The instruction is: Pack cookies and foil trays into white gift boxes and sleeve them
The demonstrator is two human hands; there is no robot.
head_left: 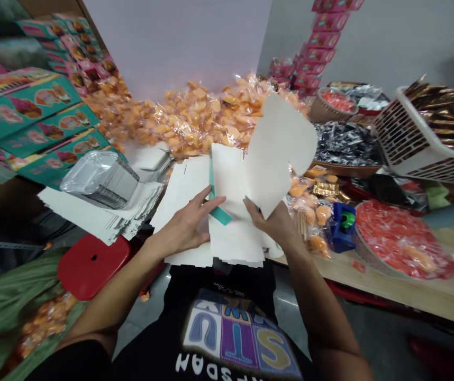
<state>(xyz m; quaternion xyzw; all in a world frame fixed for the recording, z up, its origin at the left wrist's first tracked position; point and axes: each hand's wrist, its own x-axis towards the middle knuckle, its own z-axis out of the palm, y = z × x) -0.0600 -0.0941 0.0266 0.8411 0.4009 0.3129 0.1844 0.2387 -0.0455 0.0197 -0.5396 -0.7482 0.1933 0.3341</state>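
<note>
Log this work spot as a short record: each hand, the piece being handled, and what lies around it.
left hand: fingers spread, touching the white card
right hand: at the lower end of the card's raised flap
card state: partly folded, flap up
left side: foil trays stacked on white sheets; red stool
right side: blue tape dispenser; red packets
beyond: heap of clear-wrapped orange pieces

A pale wooden table [445, 278] carries a blue tape dispenser [340, 235]. Just right of the dispenser sits a round basket [373, 262] of red packets [393, 230]; in front of the dispenser, a small red packet [359, 265] lies on the wood. Left of the dispenser lie clear-wrapped orange pieces [323, 214]; behind it, a brown tray [350, 171] of black packets [344, 143].
</note>
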